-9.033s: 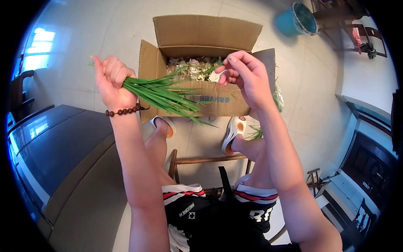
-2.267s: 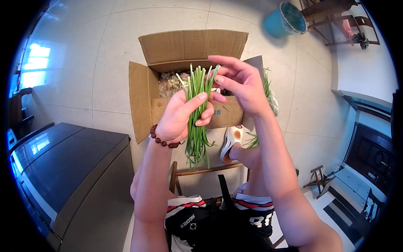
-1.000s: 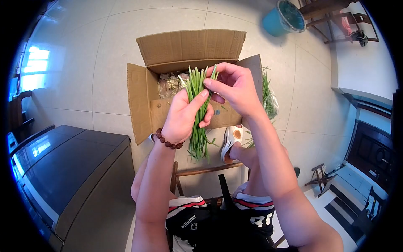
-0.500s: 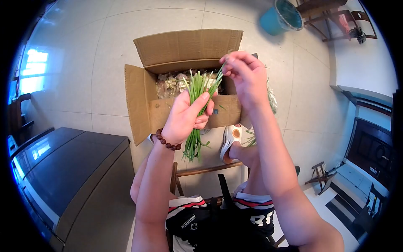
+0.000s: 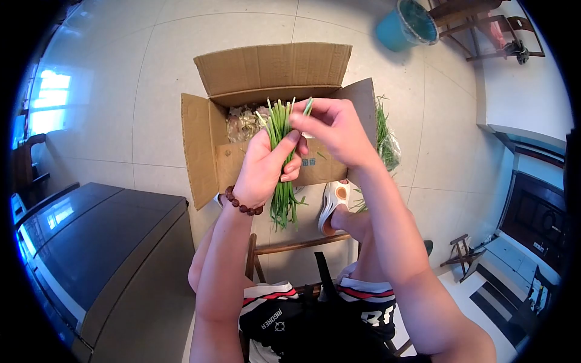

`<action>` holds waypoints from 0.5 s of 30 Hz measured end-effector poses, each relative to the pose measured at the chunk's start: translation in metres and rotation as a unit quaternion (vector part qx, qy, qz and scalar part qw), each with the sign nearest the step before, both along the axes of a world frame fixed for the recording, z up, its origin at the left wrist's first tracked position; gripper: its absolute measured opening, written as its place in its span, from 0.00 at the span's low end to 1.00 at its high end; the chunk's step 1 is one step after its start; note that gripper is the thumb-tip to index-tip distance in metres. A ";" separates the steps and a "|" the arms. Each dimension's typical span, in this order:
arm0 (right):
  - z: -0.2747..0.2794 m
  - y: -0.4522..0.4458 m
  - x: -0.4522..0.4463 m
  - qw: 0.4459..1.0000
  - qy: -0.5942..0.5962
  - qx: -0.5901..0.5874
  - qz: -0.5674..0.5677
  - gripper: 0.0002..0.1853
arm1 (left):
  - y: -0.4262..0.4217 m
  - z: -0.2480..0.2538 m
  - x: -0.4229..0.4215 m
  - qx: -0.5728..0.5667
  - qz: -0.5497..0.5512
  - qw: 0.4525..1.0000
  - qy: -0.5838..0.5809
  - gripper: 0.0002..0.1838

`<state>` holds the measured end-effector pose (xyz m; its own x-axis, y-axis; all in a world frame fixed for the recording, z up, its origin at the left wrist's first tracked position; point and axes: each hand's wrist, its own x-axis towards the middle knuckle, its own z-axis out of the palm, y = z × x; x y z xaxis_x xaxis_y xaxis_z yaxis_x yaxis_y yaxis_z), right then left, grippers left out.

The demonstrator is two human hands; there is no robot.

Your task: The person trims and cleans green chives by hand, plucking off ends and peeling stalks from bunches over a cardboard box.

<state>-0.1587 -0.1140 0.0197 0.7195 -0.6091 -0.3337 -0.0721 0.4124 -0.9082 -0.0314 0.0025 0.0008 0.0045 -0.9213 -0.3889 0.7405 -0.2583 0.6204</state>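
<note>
A bunch of garlic chives (image 5: 284, 202) is wrapped in my left hand (image 5: 265, 164), with pale cut ends pointing up and green leaves hanging below. My right hand (image 5: 338, 130) is closed at the upper right of the bunch, thumb and fingers pinching chive stalks; a few ends stick up past its fingers. Behind and below both hands stands an open cardboard box (image 5: 272, 69) with its flaps spread. Dry, papery scraps (image 5: 243, 124) lie inside it, partly hidden by the hands.
More chives (image 5: 381, 130) lie beside the box on the right, partly in clear plastic (image 5: 390, 152). A dark cabinet (image 5: 121, 242) stands at the left. A blue bucket (image 5: 396, 30) is at the upper right near a wooden chair. My sandalled foot (image 5: 333, 206) is below the box.
My right hand has moved down and left from above the box's right side to the upper part of the bunch. My left hand stays nearly in place, still gripping the chives.
</note>
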 end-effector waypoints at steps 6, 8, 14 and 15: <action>-0.001 -0.002 0.000 0.999 -0.002 -0.022 -0.028 0.06 | 0.000 0.005 0.003 -0.033 -0.010 0.998 0.052 0.11; -0.001 -0.003 0.000 0.999 -0.009 -0.016 -0.038 0.05 | 0.000 0.008 0.004 -0.043 -0.017 0.997 0.060 0.11; 0.003 0.002 0.003 0.996 -0.005 0.045 -0.082 0.05 | 0.003 0.007 0.002 -0.023 -0.007 0.995 0.099 0.14; 0.001 0.004 0.005 0.998 -0.006 0.005 -0.063 0.05 | 0.002 0.005 0.004 -0.029 -0.022 0.996 0.080 0.14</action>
<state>-0.1534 -0.1098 0.0208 0.6417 -0.6916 -0.3317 -0.0088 0.4258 -0.9048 -0.0276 0.0048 0.0055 -0.0935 -0.9399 -0.3284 0.8197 -0.2599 0.5104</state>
